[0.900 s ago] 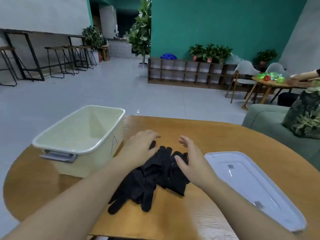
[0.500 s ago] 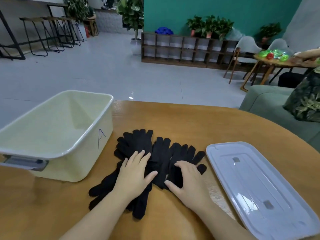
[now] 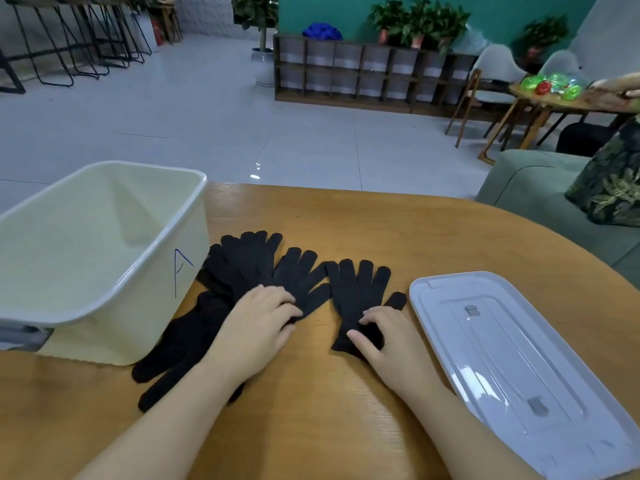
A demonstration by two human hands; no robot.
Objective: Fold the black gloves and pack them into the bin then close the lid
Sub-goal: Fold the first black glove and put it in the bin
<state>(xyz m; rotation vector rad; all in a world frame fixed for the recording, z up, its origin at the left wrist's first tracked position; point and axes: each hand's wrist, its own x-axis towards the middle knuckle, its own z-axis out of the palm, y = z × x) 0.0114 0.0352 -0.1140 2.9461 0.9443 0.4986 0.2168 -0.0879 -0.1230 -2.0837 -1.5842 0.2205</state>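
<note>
Several black gloves (image 3: 249,265) lie fanned in a heap on the wooden table (image 3: 346,223), right beside the cream bin (image 3: 114,299) marked "A". The bin is open and nothing shows inside it. My left hand (image 3: 256,327) presses on the heap with its fingers curled onto a glove. One black glove (image 3: 356,289) lies flat and apart from the heap on its right side. My right hand (image 3: 384,341) grips this glove at its cuff end. The grey-white lid (image 3: 512,368) lies flat on the table at the right.
The table's rounded far edge runs behind the gloves. A green sofa (image 3: 540,188) with a leaf-print cushion stands off the right side. Another person's hand rests on a small table (image 3: 568,98) in the back right.
The camera has tilted down. Both hands spread the heap; my right hand has drawn one glove out to the right, apart from the others under my left hand.
</note>
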